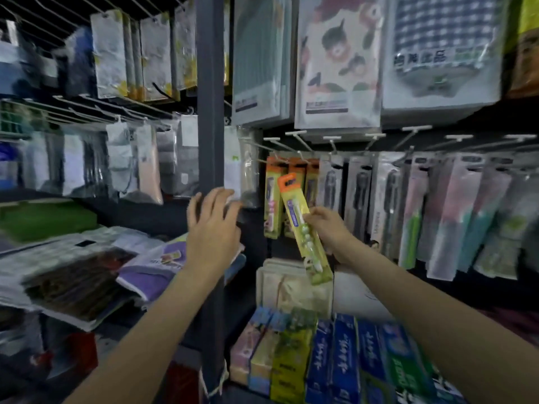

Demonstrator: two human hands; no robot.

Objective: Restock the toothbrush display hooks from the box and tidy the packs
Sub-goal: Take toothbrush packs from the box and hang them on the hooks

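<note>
At six o'clock we saw boxed toothpaste point(344, 365); at twelve hung patterned cloth packs point(338, 68); at nine lay a purple pack point(151, 272).

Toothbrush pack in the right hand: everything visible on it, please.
The toothbrush pack is a long, narrow blister card, orange at its top tab and yellow-green below, with a pale brush under clear plastic. It is tilted, top leaning left, in front of the hanging orange-topped packs and off any hook. The right hand pinches it mid-length; nothing else visibly touches it.

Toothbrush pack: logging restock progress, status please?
Right hand grips toothbrush pack, tilted, not yet hooked. Left hand open near post. Orange-topped packs already hanging behind.
</note>
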